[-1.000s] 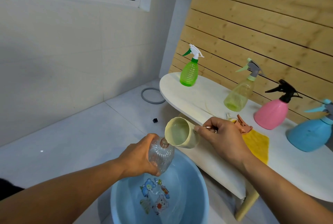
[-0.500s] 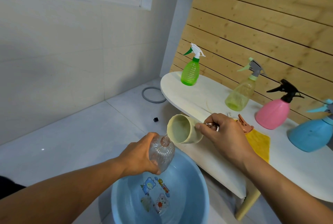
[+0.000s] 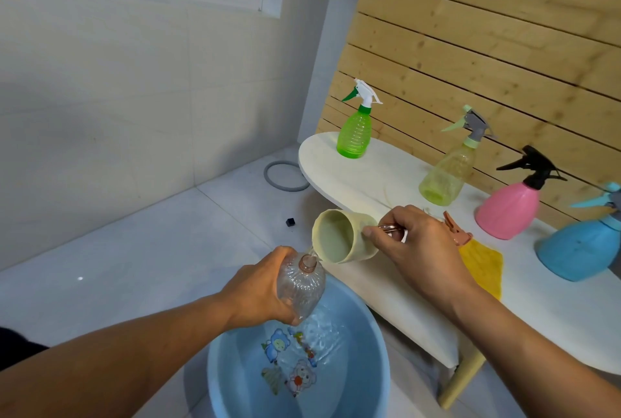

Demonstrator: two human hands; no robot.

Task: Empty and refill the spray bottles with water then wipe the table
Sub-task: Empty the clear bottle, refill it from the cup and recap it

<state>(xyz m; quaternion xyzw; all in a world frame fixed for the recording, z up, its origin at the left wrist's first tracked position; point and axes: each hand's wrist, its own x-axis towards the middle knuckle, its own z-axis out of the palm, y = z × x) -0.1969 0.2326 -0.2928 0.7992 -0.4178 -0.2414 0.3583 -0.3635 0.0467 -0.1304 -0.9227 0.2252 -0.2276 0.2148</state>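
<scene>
My left hand (image 3: 257,291) grips a clear ribbed bottle (image 3: 300,288) with an open pinkish neck, held over a blue basin (image 3: 363,364) of water. My right hand (image 3: 421,249) holds a pale yellow cup (image 3: 339,241) by its handle, tipped so its lip sits at the bottle's neck; a thin stream runs in. On the white table (image 3: 396,296) stand a green spray bottle (image 3: 355,133), a yellow-green one (image 3: 447,175), a pink one (image 3: 509,211) and a blue one (image 3: 581,249). A yellow cloth (image 3: 484,266) lies there.
An orange-pink spray head (image 3: 455,233) lies on the table beside the cloth. A grey ring (image 3: 285,175) and a small black cube (image 3: 290,222) lie on the tiled floor. A wooden slat wall backs the table; a table leg (image 3: 462,380) stands near the basin.
The cup has tipped further and its lip has come down to the bottle's neck. Water now ripples in the basin.
</scene>
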